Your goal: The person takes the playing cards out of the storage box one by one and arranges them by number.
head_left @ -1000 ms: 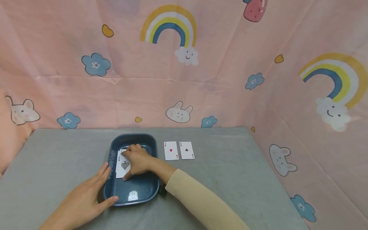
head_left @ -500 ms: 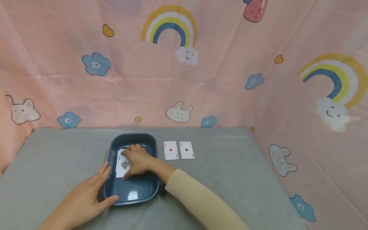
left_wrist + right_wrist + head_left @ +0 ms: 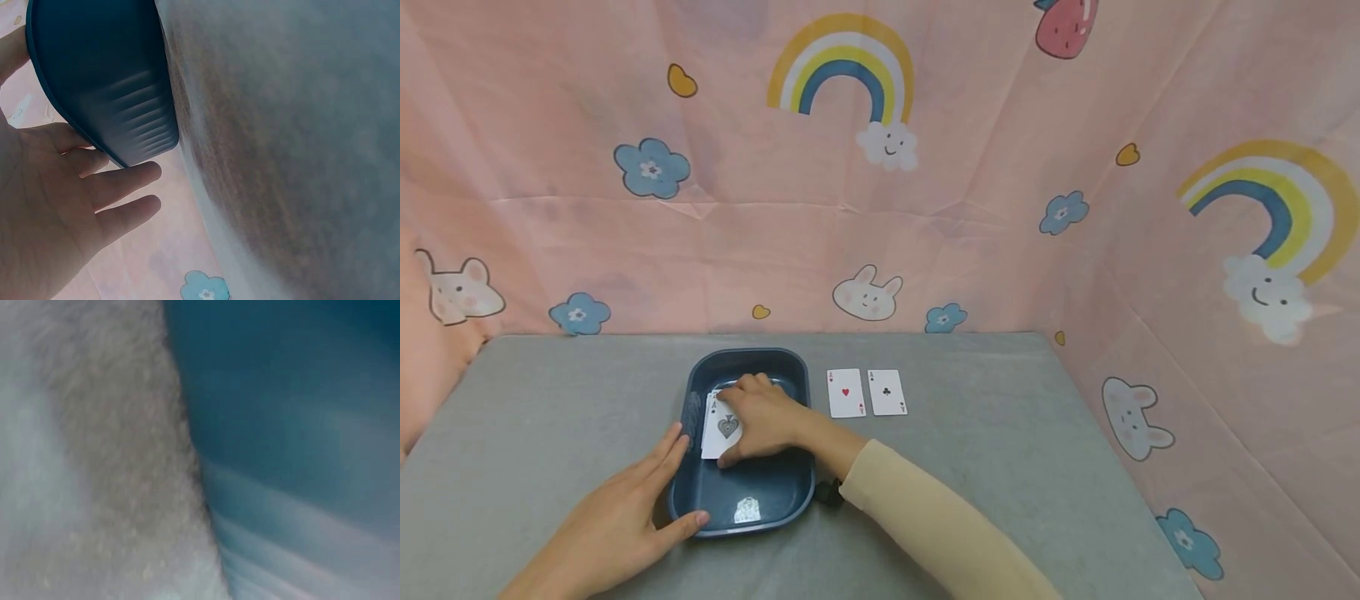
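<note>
A dark blue tray (image 3: 752, 500) sits on the grey table (image 3: 1000, 433). My right hand (image 3: 751, 421) reaches into it and pinches an ace of spades (image 3: 722, 432) by its right edge, holding the card face up and slightly tilted above the tray floor. My left hand (image 3: 651, 496) lies flat against the tray's front left corner, fingers straight along the side and thumb on the front rim. The left wrist view shows those relaxed fingers (image 3: 119, 181) beside the tray's ribbed outer wall (image 3: 106, 81). In the right wrist view there is only a blurred tray wall (image 3: 294, 425) and grey cloth.
An ace of hearts (image 3: 846, 392) and an ace of clubs (image 3: 887, 392) lie face up side by side just right of the tray. Pink printed fabric (image 3: 880, 208) walls in the table at the back and right. Bare grey cloth stretches to the right and the far left.
My right hand has raised and tilted the ace of spades a little off the tray floor. The left hand and the tray have stayed put.
</note>
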Demonstrator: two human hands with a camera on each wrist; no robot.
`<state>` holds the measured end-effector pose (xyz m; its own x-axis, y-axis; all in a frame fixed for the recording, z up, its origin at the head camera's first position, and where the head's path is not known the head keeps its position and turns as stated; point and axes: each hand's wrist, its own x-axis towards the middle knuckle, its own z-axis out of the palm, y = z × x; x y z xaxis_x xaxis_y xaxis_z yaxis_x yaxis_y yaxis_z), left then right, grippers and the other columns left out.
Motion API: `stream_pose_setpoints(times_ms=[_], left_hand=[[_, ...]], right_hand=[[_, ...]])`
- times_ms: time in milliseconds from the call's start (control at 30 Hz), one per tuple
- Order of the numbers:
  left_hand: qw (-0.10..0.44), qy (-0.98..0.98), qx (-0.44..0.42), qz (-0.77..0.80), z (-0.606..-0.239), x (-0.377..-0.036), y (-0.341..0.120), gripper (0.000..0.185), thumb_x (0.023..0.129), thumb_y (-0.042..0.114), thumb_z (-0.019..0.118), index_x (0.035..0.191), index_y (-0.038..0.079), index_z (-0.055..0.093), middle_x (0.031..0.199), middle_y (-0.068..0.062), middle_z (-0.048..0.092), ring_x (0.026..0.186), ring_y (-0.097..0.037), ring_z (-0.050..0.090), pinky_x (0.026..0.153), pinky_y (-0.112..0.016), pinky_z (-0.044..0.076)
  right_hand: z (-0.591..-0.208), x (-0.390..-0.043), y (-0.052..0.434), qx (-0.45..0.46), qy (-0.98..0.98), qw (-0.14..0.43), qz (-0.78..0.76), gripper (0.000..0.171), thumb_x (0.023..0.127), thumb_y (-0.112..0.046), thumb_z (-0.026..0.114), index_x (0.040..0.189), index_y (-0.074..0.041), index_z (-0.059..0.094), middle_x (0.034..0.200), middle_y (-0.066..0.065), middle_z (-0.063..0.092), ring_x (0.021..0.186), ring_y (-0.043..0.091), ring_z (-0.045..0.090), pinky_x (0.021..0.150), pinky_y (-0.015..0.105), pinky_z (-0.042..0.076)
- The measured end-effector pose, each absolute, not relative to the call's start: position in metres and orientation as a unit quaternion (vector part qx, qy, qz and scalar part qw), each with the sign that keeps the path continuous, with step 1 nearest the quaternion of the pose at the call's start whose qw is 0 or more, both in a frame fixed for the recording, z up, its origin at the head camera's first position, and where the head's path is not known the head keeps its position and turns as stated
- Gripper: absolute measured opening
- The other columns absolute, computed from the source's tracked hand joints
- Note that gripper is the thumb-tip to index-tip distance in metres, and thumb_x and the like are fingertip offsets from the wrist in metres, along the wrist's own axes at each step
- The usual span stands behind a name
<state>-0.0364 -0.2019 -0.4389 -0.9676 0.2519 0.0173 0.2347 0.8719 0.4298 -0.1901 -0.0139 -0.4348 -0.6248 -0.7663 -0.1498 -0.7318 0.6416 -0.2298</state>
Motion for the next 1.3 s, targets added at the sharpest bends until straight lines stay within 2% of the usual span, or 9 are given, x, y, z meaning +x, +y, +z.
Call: stream_pose_setpoints(times_ms=[100,500,733,1033,1300], left_hand=[[0.018,0.967,0.126,0.22,-0.44,-0.036,-0.202,0.11,0.088,0.077,0.065,0.158,-0.004,0.041,0.166,-0.024,0.034,0.134,-0.047,0.056,0.097,-0.064,0.051],[0.016,0.969,0.125,0.214,-0.44,-0.037,-0.202,0.111,0.087,0.077,0.066,0.156,-0.005,0.042,0.165,-0.024,0.034,0.133,-0.047,0.056,0.097,-0.064,0.052],[0.023,0.971,0.118,0.207,-0.44,-0.037,-0.2,0.113,0.086,0.079,0.065,0.156,-0.006,0.042,0.165,-0.025,0.035,0.132,-0.049,0.056,0.095,-0.065,0.053],[0.027,0.971,0.114,0.209,-0.44,-0.037,-0.2,0.113,0.086,0.079,0.065,0.157,-0.005,0.041,0.166,-0.024,0.033,0.133,-0.048,0.056,0.095,-0.065,0.052],[0.034,0.971,0.109,0.21,-0.44,-0.037,-0.199,0.115,0.085,0.08,0.065,0.157,-0.006,0.04,0.165,-0.027,0.032,0.133,-0.05,0.055,0.097,-0.066,0.051]], right_hand=[[-0.432,-0.191,-0.011,-0.42,0.897,0.11,-0.075,0.091,0.078,-0.055,0.086,0.152,-0.014,0.054,0.139,0.003,0.057,0.114,0.012,0.047,0.091,0.022,0.041],[-0.416,-0.196,0.005,-0.433,0.891,0.097,-0.095,0.088,0.08,-0.054,0.084,0.153,-0.015,0.054,0.141,0.002,0.056,0.118,0.014,0.047,0.095,0.024,0.04],[-0.406,-0.199,0.015,-0.428,0.891,0.091,-0.122,0.092,0.079,-0.053,0.085,0.154,-0.012,0.052,0.145,0.004,0.054,0.127,0.017,0.045,0.105,0.03,0.04],[-0.392,-0.204,0.037,-0.396,0.892,0.115,-0.184,0.09,0.081,-0.039,0.086,0.157,-0.01,0.048,0.15,0.009,0.05,0.133,0.022,0.041,0.102,0.03,0.041],[-0.39,-0.212,0.062,-0.364,0.895,0.12,-0.229,0.09,0.079,-0.034,0.084,0.157,-0.009,0.047,0.151,0.01,0.046,0.13,0.022,0.04,0.097,0.032,0.044]])
